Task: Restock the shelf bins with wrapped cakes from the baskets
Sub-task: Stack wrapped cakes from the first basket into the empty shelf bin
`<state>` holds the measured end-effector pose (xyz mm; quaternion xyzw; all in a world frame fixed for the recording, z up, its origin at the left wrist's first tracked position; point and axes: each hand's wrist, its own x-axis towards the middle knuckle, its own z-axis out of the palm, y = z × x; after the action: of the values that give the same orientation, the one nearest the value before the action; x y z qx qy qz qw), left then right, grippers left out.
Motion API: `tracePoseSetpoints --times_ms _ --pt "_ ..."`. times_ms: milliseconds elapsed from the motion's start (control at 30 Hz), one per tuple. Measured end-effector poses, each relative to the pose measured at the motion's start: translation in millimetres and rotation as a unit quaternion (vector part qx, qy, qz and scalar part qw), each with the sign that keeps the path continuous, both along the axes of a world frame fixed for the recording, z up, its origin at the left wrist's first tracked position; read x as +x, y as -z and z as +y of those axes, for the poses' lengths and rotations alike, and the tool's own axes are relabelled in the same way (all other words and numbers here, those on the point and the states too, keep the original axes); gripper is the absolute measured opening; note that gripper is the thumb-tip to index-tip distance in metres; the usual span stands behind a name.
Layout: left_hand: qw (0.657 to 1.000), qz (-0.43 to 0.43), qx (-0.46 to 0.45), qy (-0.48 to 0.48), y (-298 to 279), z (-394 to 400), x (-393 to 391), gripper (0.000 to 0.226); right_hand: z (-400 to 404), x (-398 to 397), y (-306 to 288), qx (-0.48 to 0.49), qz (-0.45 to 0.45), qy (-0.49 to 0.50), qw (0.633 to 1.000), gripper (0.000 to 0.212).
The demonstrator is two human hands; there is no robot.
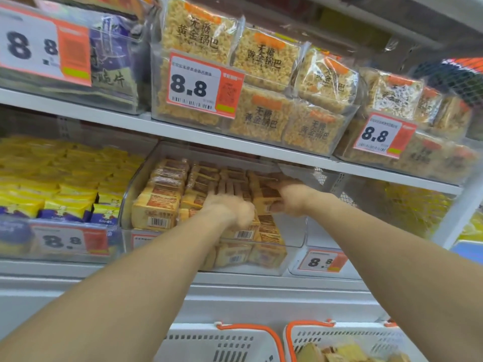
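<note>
Clear plastic bin (292, 232), rounded corners, sits on mid shelf w/ both hands reaching in over its low front lip. Inside: glossy film-wrapped cakes (156, 207), flat yellow-brown rectangles w/ barcodes, stacked tight at left, open gap at right front. Left hand (230, 209) blurred, fingers extended flat over the packs; grip can't be told. Right hand (286, 195) curls round a cake near the back right. White shelf edge (235, 143) hangs close above, little headroom. Below, two white slotted baskets (217, 343) w/ orange handles; right one holds more cakes.
</note>
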<state>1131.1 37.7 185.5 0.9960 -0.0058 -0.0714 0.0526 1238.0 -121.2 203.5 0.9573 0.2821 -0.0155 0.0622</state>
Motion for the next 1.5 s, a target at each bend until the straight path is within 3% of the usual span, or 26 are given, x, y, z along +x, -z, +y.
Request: tracePoseSetpoints --times_ms 200,467,567,700,767,900,1000,1067,1167,1233,1300,1333,1400,1500 --pt "0.998 -0.034 -0.025 -0.039 21.6 4.5 21.9 0.07 24.5 -14.6 28.9 -0.184 -0.097 0.071 0.976 0.068" --pt "0.995 -0.075 -0.044 -0.044 27.8 2.6 24.4 0.069 30.9 -36.8 24.5 -0.183 -0.097 0.086 0.974 0.077" --pt "0.984 -0.139 -0.092 -0.069 22.5 0.7 13.9 0.056 24.3 -56.4 14.9 -0.058 -0.132 0.085 0.986 0.074" --pt "0.923 -0.304 -0.207 -0.11 18.7 2.9 0.3 0.038 9.0 -102.4 23.5 0.13 -0.21 0.044 0.968 0.026" --pt "0.874 -0.409 -0.258 -0.06 23.1 6.2 -3.6 0.031 1.8 -129.4 34.7 0.222 -0.228 0.023 0.948 0.018" --pt "0.798 -0.56 -0.201 0.097 28.8 5.7 -17.4 0.021 -9.2 -175.1 63.6 0.369 -0.273 -0.018 0.888 0.007" --pt "0.747 -0.61 -0.228 0.13 38.9 -1.0 -46.9 0.021 -14.9 -199.9 102.4 0.452 -0.2 -0.01 0.869 0.005" --pt "0.744 -0.588 -0.288 0.131 68.7 -7.6 -77.8 0.024 -17.2 -214.2 137.7 0.468 -0.133 0.039 0.873 0.007" --pt "0.815 -0.454 -0.36 0.016 156.4 -10.0 -129.2 0.027 -13.8 -239.6 192.7 0.399 0.045 0.131 0.907 0.008" --pt "0.877 -0.3 -0.361 -0.097 227.7 0.9 -163.3 0.024 -4.9 -260.9 225.9 0.238 0.258 0.144 0.925 0.022" --pt "0.934 -0.112 -0.295 -0.168 292.7 21.8 -195.0 0.009 0.7 -287.4 256.0 0.038 0.424 0.096 0.9 0.039" --pt "0.953 -0.025 -0.244 -0.18 317.5 31.7 -211.7 0.014 1.6 -300.1 270.2 -0.027 0.469 0.077 0.88 0.038" --pt "0.966 0.106 -0.154 -0.18 354.0 49.8 -241.1 0.046 -1.9 -320.7 297.4 -0.073 0.508 0.075 0.855 0.033" --pt "0.964 0.18 -0.102 -0.167 376.9 62.5 -267.5 0.061 -7.9 -337.1 331.8 -0.07 0.489 0.067 0.867 0.023"
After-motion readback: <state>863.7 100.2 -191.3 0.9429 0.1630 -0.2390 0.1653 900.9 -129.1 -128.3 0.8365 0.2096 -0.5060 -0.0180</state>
